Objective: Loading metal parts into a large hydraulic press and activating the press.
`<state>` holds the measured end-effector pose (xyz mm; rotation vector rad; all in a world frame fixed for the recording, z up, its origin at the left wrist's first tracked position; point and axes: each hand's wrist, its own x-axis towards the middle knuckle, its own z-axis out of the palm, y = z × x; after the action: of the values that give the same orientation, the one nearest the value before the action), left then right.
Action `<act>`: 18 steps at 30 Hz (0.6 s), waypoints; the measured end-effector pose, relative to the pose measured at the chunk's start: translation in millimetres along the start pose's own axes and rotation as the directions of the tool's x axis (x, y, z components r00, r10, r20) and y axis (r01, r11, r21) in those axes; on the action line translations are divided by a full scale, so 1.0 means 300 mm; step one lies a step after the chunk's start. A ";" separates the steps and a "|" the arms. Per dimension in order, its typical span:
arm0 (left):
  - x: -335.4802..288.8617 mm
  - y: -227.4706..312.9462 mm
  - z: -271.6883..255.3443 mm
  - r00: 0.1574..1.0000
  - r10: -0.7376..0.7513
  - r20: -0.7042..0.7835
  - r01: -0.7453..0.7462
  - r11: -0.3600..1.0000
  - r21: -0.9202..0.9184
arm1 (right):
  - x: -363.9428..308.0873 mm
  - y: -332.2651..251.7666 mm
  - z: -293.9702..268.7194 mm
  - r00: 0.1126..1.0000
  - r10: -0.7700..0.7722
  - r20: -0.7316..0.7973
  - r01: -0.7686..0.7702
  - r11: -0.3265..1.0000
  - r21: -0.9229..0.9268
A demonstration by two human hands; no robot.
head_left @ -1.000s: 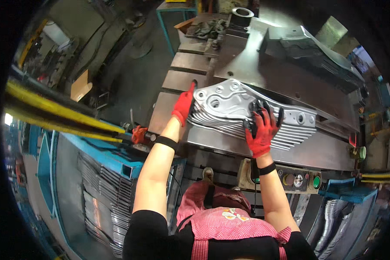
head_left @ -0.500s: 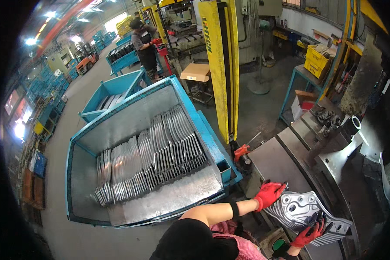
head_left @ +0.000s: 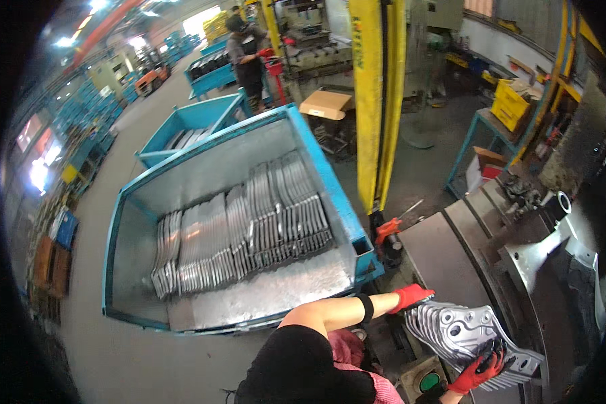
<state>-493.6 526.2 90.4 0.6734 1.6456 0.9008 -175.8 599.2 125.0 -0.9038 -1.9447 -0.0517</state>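
Observation:
A fanned stack of shiny stamped metal brackets (head_left: 466,326), with round holes and wavy edges, lies on the machine's steel table (head_left: 434,246) at the lower right. My left hand (head_left: 411,297), in a red glove, grips the stack's upper left end; its fingertips are partly hidden. Over the lower right part of the stack, my right hand (head_left: 479,372), in a red glove with dark fingers, is curled round the brackets' edge. Both hands touch the stack from opposite ends.
A blue metal bin (head_left: 330,178) holds rows of similar brackets on my left. A yellow post (head_left: 367,108) rises beyond the table, near a red-handled tool (head_left: 388,231). A green button (head_left: 429,382) sits close to me. Another person (head_left: 248,60) stands at a farther machine.
My left hand has slid left and slightly down along the end of the stack. The right hand stays on the brackets. The whole view has shifted a little with my head.

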 end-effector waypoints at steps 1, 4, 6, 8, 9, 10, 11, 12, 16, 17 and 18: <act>-0.014 -0.061 0.015 0.999 0.002 -0.044 0.000 0.999 0.046 | -0.047 0.047 -0.012 0.990 0.095 0.107 -0.084 0.991 -0.105; -0.052 -0.178 0.121 0.996 -0.010 -0.087 0.020 0.994 0.106 | 0.144 -0.271 -0.171 0.995 -0.043 0.088 0.044 0.999 -0.017; -0.168 -0.214 0.153 0.997 0.044 -0.056 -0.039 0.994 0.098 | 0.126 -0.310 -0.232 0.998 -0.010 0.068 0.009 1.000 0.019; -0.289 -0.224 0.196 0.998 -0.066 -0.021 0.066 0.998 -0.004 | -0.078 -0.141 -0.235 0.980 0.183 -0.075 -0.177 0.981 0.081; -0.360 -0.227 0.213 0.996 -0.083 0.021 0.084 0.995 -0.056 | -0.065 -0.165 -0.273 0.981 0.188 -0.054 -0.188 0.982 0.000; -0.403 -0.231 0.243 0.993 -0.103 0.065 0.110 0.988 -0.111 | -0.046 -0.197 -0.316 0.980 0.195 -0.028 -0.197 0.977 -0.084; -0.345 -0.397 0.310 0.991 -0.108 0.080 0.125 0.959 -0.254 | -0.068 -0.185 -0.306 0.954 0.301 -0.008 -0.296 0.944 0.144; -0.290 -0.563 0.386 0.988 -0.125 0.093 0.151 0.914 -0.378 | -0.121 -0.171 -0.313 0.899 0.437 0.016 -0.433 0.884 0.176; -0.457 -0.433 0.343 0.707 0.212 0.675 0.226 0.836 -0.500 | -0.480 0.067 -0.326 0.361 0.824 0.436 -0.826 0.067 0.560; -0.478 -0.396 0.358 0.664 0.203 0.719 0.234 0.857 -0.458 | -0.490 0.051 -0.348 0.309 0.821 0.480 -0.856 0.020 0.517; -0.489 -0.306 0.384 0.604 0.198 0.772 0.234 0.881 -0.410 | -0.488 0.041 -0.355 0.274 0.847 0.455 -0.883 0.033 0.469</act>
<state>-343.9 382.4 78.6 0.5768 0.5619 0.7668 -49.6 483.5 65.1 -1.4244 -0.9057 1.3723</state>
